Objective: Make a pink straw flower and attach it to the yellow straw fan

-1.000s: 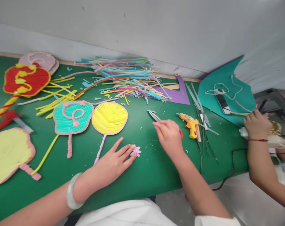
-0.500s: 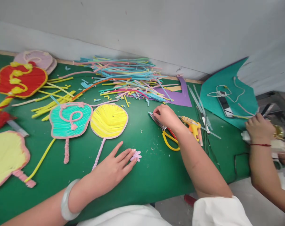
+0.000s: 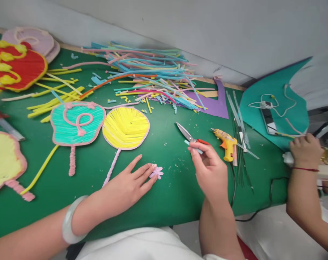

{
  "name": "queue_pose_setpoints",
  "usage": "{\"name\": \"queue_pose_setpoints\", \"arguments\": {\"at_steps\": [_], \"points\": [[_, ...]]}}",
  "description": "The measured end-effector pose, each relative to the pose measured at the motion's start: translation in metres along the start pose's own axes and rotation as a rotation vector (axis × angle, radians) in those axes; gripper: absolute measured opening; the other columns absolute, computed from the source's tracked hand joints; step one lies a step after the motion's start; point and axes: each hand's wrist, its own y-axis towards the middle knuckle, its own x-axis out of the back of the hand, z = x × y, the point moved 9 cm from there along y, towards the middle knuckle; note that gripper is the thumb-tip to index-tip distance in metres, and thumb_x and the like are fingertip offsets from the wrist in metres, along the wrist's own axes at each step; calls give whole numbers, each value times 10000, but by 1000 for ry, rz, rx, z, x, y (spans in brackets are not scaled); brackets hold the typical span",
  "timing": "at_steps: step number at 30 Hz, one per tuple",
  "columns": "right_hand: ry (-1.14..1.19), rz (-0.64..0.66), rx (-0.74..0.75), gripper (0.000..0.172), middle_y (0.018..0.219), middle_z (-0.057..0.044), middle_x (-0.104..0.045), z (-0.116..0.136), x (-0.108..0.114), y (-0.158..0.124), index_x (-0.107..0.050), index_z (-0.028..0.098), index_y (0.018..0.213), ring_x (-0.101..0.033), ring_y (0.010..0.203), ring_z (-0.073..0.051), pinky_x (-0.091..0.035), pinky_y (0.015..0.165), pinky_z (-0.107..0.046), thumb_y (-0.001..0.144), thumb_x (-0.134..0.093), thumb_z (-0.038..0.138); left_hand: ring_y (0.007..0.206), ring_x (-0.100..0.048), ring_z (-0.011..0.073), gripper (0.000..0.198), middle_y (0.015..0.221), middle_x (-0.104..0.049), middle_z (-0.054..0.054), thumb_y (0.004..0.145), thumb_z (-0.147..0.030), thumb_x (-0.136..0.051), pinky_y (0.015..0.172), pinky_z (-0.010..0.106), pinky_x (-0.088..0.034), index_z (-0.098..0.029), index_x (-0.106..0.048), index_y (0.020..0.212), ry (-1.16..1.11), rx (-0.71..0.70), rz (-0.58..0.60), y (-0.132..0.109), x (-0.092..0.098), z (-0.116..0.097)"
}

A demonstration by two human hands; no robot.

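My left hand (image 3: pixel 128 189) lies palm down on the green table, fingers stretched out. Its fingertips touch the edge of a small lilac flower (image 3: pixel 158 172). Raised over the table, my right hand (image 3: pixel 211 169) pinches a short light-blue strip (image 3: pixel 189 143) between thumb and fingers; it looks like a bit of pipe cleaner. Just beyond it lie scissors (image 3: pixel 184 131), blades pointing up and left, their handles mostly hidden by the hand. A yellow round fan (image 3: pixel 126 128) with a lilac handle is left of the flower, next to a turquoise fan (image 3: pixel 77 124) with pink trim.
Loose pipe cleaners (image 3: pixel 150 65) lie heaped along the wall, beside purple sheet (image 3: pixel 220 103). A yellow hot glue gun (image 3: pixel 227 144) with a black cord rests right of the scissors. Farther right are a teal sheet (image 3: pixel 250 104) and a co-worker's hand (image 3: pixel 306 153). More fans lie left.
My right hand has come back from beside the scissor tips, now turned up with the light-blue strip in its pinch. My left hand stays at the flower. The view has shifted slightly.
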Motion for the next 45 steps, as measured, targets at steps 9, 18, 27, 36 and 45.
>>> {"name": "queue_pose_setpoints", "arguments": {"at_steps": [9, 18, 27, 36, 45], "points": [[225, 102, -61, 134, 943, -32, -727, -29, -39, -28, -749, 257, 899, -682, 900, -181, -561, 796, -335, 900, -626, 311, 1309, -500, 314, 458, 1426, -517, 204, 929, -137, -417, 1159, 618, -176, -84, -477, 1380, -9, 13, 14, 1, -1, -1], [304, 208, -211, 115, 829, -25, -751, -43, -50, -42, -695, 219, 880, -717, 756, -177, -585, 683, -299, 840, -704, 326, 1336, -478, 299, 451, 1419, -529, 194, 954, -233, -479, 1177, 604, -172, -110, -467, 1389, -33, 56, 19, 2, -3, 1], [65, 367, 129, 73, 815, -20, -660, -7, -59, -38, -716, 259, 836, -629, 792, -172, -521, 704, -309, 884, -661, 258, 1343, -468, 312, 429, 1418, -527, 203, 942, -270, -514, 1179, 609, -172, -105, -516, 1338, -47, 58, 11, 2, -4, 1], [-46, 391, 196, 70, 833, -21, -645, -4, -63, -41, -706, 256, 862, -600, 823, -178, -495, 737, -332, 900, -647, 252, 1359, -452, 304, 433, 1428, -522, 188, 949, -265, -488, 1176, 606, -192, -118, -497, 1355, -75, 76, 33, 1, -5, 1], [-94, 366, 183, 76, 849, -17, -642, -10, -64, -39, -697, 250, 868, -597, 841, -179, -469, 764, -347, 909, -633, 250, 1316, -501, 311, 423, 1413, -535, 194, 947, -226, -466, 1162, 611, -213, -98, -504, 1348, -19, 62, 13, 2, -3, 0]]}}
